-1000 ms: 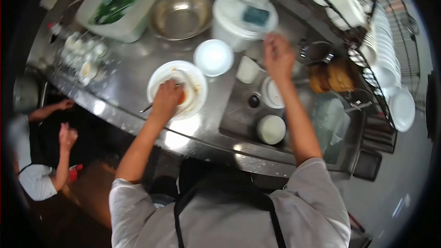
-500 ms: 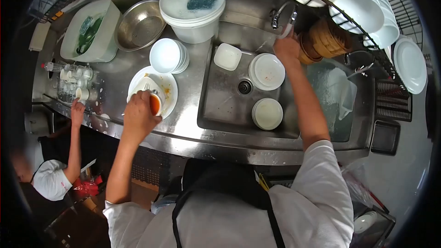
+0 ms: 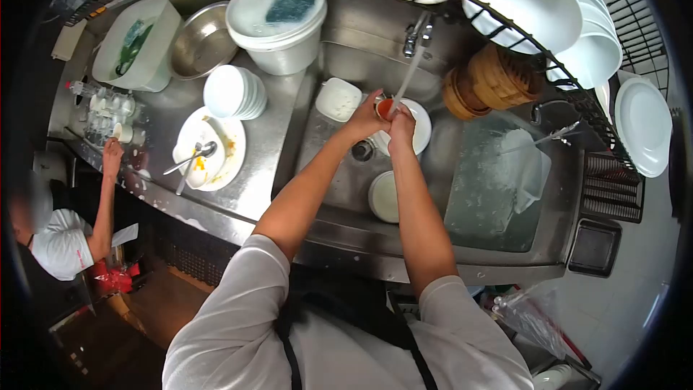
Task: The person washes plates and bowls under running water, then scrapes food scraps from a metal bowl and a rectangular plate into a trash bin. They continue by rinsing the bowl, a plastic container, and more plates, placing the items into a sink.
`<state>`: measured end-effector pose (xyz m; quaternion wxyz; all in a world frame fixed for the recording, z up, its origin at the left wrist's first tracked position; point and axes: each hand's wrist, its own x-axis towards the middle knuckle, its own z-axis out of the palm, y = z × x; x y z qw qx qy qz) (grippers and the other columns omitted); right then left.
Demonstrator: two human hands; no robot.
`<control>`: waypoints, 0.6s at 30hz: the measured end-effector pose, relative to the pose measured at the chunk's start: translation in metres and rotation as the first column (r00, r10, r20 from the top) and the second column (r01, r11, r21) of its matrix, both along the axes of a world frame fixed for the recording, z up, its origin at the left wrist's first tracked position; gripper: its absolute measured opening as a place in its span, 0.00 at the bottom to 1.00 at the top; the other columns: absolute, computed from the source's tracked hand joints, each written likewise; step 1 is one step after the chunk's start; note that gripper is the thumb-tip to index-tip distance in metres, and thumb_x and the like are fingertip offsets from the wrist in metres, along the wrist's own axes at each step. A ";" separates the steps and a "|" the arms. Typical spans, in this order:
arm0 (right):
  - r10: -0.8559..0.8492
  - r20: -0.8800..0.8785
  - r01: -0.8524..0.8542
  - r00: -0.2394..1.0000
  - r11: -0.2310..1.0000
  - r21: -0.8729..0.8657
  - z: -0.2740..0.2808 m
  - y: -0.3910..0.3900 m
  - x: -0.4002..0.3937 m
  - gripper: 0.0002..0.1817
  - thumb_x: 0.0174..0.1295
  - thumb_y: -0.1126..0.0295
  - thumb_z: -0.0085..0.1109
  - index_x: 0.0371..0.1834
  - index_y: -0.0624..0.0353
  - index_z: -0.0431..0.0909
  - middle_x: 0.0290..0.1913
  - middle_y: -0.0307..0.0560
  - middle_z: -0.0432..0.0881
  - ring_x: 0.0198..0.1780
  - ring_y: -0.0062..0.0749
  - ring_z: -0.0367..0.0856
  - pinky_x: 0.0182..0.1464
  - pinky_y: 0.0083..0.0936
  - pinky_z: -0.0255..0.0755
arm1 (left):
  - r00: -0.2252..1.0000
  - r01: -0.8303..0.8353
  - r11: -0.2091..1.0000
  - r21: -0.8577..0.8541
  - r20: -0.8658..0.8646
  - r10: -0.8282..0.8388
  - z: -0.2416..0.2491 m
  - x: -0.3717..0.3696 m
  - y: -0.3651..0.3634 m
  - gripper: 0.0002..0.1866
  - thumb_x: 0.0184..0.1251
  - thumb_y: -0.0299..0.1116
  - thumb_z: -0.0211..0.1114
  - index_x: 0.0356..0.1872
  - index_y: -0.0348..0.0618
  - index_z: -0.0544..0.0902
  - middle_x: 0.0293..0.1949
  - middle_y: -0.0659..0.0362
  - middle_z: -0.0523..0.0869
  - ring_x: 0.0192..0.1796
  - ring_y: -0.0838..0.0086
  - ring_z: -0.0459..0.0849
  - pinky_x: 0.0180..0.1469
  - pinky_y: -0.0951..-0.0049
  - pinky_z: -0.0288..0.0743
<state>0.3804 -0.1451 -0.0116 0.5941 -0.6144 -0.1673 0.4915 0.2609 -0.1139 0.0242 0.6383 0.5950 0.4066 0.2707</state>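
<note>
I have the small cup with orange sauce residue (image 3: pixel 383 107) pinched between both hands over the stainless steel sink basin (image 3: pixel 339 173). My left hand (image 3: pixel 367 120) is closed around its near side and my right hand (image 3: pixel 401 124) is closed against the other side, the two touching each other around it. The stream of water (image 3: pixel 406 81) from the chrome tap (image 3: pixel 417 30) falls right onto the cup's mouth.

To rinse it well, I judge the cup should sit tilted under the stream so the orange film washes out over the lip and down toward the dark round drain (image 3: pixel 361 149), not back over my fingers. A thumb rubbed round the inner wall would lift what sticks. The grip should be firm, since wet, greasy crockery slips, and there are white round plates (image 3: pixel 420 124) directly beneath and another white dish (image 3: pixel 382 198) nearer me that it could chip.

Beside the cup, to my left in the basin, lies a white square dish (image 3: pixel 337 99). On the steel counter (image 3: pixel 267 144) sit a dirty white plate with cutlery (image 3: pixel 216 150) and a stack of white bowls (image 3: pixel 232 92), with a white bucket topped by a blue-green sponge (image 3: pixel 278 22) behind them. Brown bamboo steamers (image 3: pixel 491 79) stand to the right of the tap. Another person's hand (image 3: pixel 112 153) reaches up to the counter's far left edge, well apart from mine
</note>
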 end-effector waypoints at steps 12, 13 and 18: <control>0.389 0.823 -0.120 0.413 0.920 -0.374 -0.058 -0.002 -0.003 0.15 0.62 0.66 0.53 0.43 0.62 0.85 0.52 0.60 0.83 0.55 0.58 0.80 0.59 0.46 0.72 | 0.408 -0.083 0.216 -0.973 0.165 0.898 -0.129 0.053 -0.009 0.28 0.77 0.56 0.38 0.59 0.47 0.77 0.55 0.52 0.83 0.57 0.59 0.82 0.61 0.52 0.75; 0.364 0.888 -0.124 0.280 0.931 -0.342 -0.060 -0.004 -0.001 0.15 0.63 0.65 0.54 0.43 0.62 0.85 0.54 0.60 0.83 0.58 0.56 0.79 0.62 0.46 0.70 | 0.410 -0.054 0.254 -0.966 0.210 0.887 -0.117 0.049 -0.013 0.28 0.78 0.55 0.38 0.59 0.46 0.76 0.55 0.52 0.82 0.57 0.59 0.82 0.61 0.50 0.75; 0.285 0.719 -0.215 0.634 0.958 -0.191 -0.032 -0.024 0.031 0.16 0.68 0.64 0.52 0.50 0.59 0.84 0.53 0.56 0.84 0.56 0.51 0.81 0.59 0.39 0.72 | 0.492 0.038 0.194 -0.980 0.187 0.850 -0.136 0.050 -0.018 0.27 0.78 0.53 0.36 0.61 0.50 0.75 0.55 0.54 0.83 0.57 0.60 0.83 0.53 0.48 0.80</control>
